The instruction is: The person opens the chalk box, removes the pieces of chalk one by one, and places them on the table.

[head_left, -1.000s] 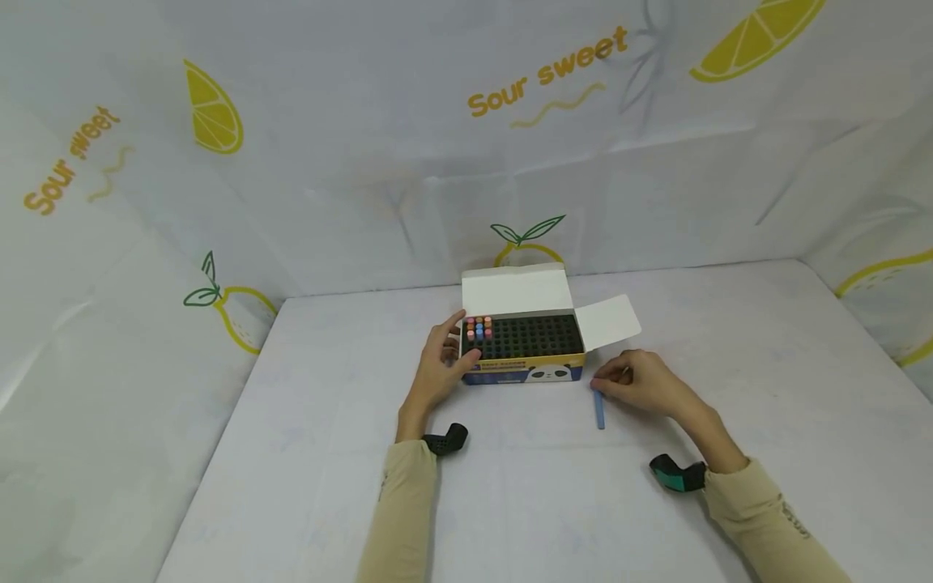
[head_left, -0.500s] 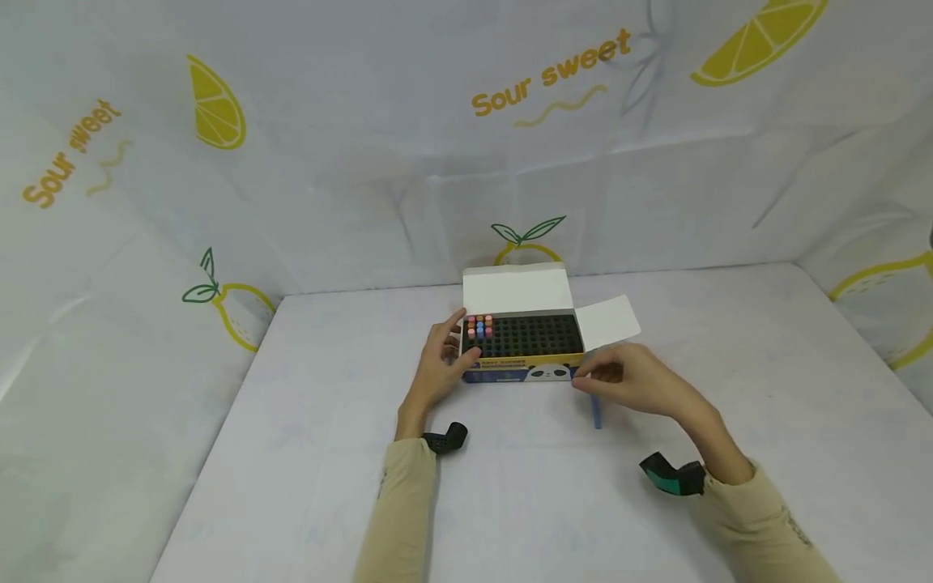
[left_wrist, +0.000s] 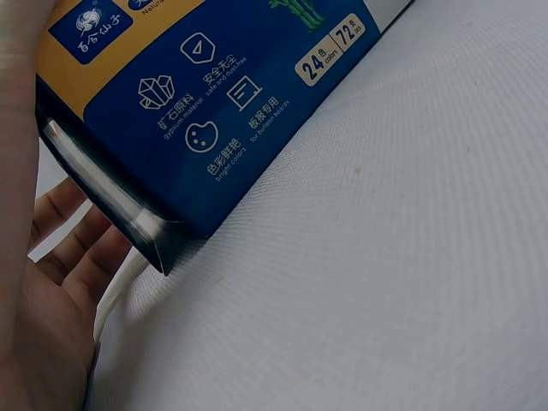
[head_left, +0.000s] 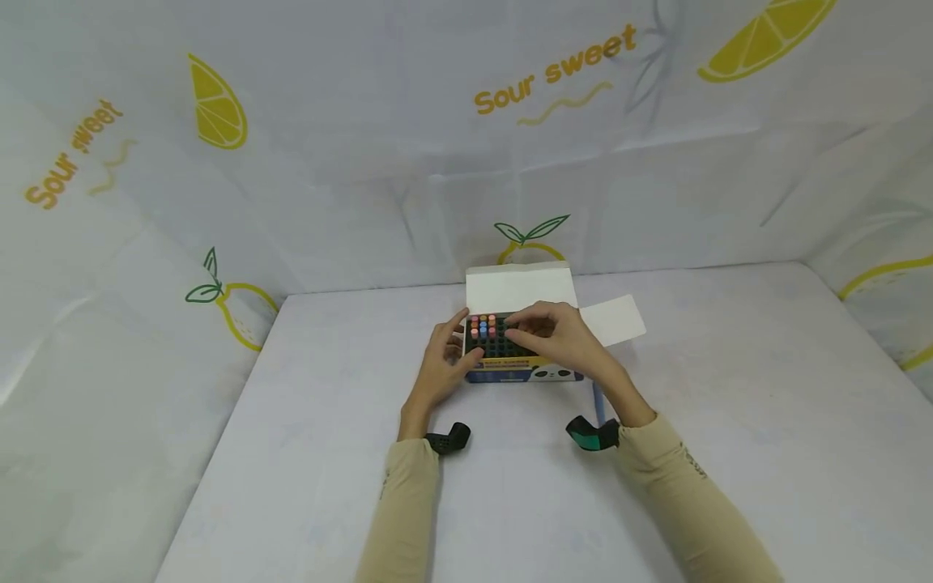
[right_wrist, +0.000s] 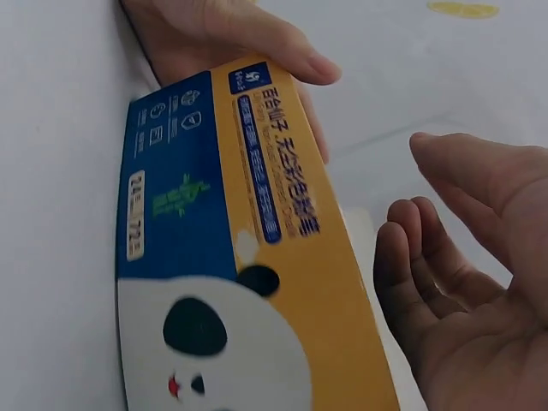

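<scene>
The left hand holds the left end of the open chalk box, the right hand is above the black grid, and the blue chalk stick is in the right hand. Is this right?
Not fully. The blue chalk stick lies on the table, just behind the right wrist; the right hand holds nothing, as the right wrist view shows. The rest is right: the left hand holds the left end of the open chalk box, and the right hand is above the black grid.

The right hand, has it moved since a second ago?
Yes. The right hand has gone from the table beside the blue chalk stick up and left, over the open chalk box.
</scene>
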`<state>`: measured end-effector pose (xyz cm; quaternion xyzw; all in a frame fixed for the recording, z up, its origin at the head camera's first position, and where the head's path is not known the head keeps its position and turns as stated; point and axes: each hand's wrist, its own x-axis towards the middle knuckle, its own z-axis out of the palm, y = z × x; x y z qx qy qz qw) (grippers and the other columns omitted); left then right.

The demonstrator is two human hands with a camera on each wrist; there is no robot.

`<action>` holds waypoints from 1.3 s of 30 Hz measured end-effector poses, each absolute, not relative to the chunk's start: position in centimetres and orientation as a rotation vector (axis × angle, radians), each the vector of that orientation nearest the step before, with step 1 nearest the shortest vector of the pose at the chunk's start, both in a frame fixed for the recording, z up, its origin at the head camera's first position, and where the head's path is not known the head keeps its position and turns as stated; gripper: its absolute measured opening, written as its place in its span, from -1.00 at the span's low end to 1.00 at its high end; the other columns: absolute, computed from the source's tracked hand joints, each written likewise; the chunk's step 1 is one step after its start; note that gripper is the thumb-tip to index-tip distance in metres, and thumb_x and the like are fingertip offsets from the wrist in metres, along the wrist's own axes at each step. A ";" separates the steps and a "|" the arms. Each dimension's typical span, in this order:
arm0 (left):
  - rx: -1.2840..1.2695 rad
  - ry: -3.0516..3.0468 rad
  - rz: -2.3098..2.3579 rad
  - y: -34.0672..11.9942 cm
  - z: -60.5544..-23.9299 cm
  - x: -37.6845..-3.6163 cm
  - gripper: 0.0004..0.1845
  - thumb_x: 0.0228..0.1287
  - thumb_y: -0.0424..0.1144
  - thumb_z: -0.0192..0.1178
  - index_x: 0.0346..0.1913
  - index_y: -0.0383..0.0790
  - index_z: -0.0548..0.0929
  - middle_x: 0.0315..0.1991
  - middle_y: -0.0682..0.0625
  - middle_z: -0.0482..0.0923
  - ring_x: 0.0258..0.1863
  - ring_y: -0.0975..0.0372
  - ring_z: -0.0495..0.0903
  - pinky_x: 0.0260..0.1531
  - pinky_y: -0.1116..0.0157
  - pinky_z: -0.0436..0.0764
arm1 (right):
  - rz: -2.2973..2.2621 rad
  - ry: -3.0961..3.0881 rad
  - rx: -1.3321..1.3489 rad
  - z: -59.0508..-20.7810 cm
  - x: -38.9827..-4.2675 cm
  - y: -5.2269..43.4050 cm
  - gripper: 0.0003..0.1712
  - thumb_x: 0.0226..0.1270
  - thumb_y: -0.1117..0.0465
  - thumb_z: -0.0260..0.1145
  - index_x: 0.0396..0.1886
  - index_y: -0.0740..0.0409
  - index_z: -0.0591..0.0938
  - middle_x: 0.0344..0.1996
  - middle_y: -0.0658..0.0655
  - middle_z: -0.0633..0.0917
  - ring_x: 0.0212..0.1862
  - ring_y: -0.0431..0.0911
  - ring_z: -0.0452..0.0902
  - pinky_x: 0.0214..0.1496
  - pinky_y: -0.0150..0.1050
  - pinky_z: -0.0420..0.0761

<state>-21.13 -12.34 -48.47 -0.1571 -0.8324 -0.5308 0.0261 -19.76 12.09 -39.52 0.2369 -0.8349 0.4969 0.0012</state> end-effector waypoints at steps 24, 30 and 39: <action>-0.498 -2.584 -1.616 -12.3 -48.3 -21.1 0.14 0.03 0.73 0.00 0.59 0.14 0.23 0.23 -0.22 0.39 -0.01 0.06 0.52 0.06 0.11 0.55 | 1.538 -2.611 0.701 -41.4 -21.9 9.4 -0.81 0.31 0.27 0.48 -0.12 0.25 0.81 -0.23 0.24 0.76 -0.34 -0.12 0.55 -0.28 -0.39 0.55; -0.500 -2.582 -1.609 -12.3 -48.3 -21.0 0.12 0.05 0.70 0.04 0.59 0.13 0.24 0.22 -0.21 0.40 -0.02 0.08 0.52 0.06 0.14 0.56 | 1.461 -2.635 0.693 -41.6 -22.0 9.3 -0.82 0.26 0.27 0.51 -0.16 0.23 0.82 -0.27 0.20 0.72 -0.36 -0.13 0.54 -0.30 -0.40 0.55; -0.491 -2.583 -1.616 -12.2 -48.3 -21.1 0.10 0.06 0.69 0.05 0.59 0.15 0.24 0.24 -0.21 0.39 -0.02 0.09 0.49 0.05 0.14 0.54 | 1.387 -2.611 0.673 -41.7 -22.0 9.2 -0.82 0.19 0.29 0.56 -0.24 0.30 0.83 -0.32 0.25 0.74 -0.39 -0.09 0.57 -0.34 -0.42 0.53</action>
